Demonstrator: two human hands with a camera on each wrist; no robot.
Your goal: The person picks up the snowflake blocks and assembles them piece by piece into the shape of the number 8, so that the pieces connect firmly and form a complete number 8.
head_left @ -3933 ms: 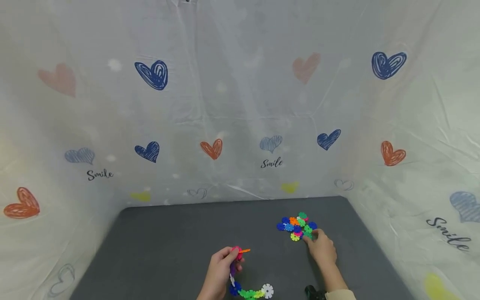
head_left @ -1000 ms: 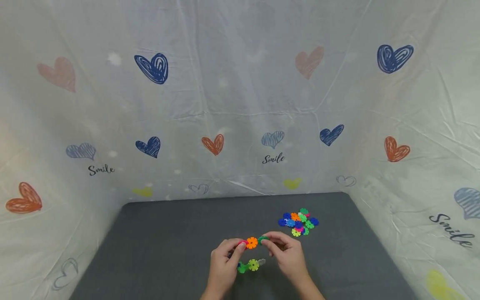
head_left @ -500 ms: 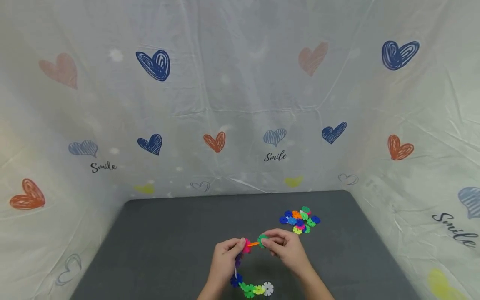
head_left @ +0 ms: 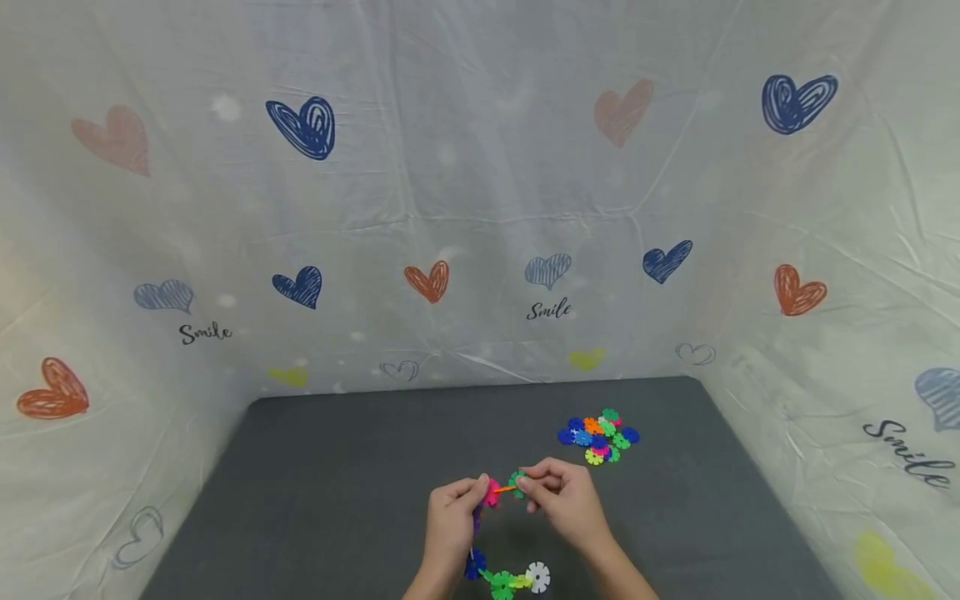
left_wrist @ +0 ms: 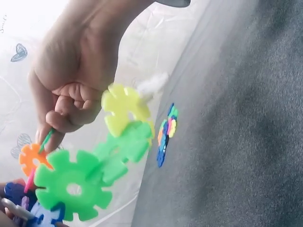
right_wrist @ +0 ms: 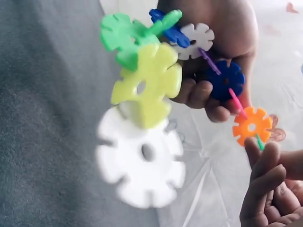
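My left hand pinches a pink snowflake disc of a linked chain. Beyond it an orange disc stands edge-on in the head view. My right hand pinches a dark green disc by its edge against the orange one; whether it is fully slotted in, I cannot tell. From the left hand the chain hangs through purple, white and blue, then green, yellow-green and a white end disc. Fingertips partly cover the pink and green discs.
A loose pile of snowflake discs in blue, green, orange, pink and yellow lies toward the back right of the dark grey table. White curtains printed with hearts enclose the table's back and sides.
My right hand was at the pile and has brought a green disc over to the orange one. In the last half second the green disc turned and shifted slightly left.
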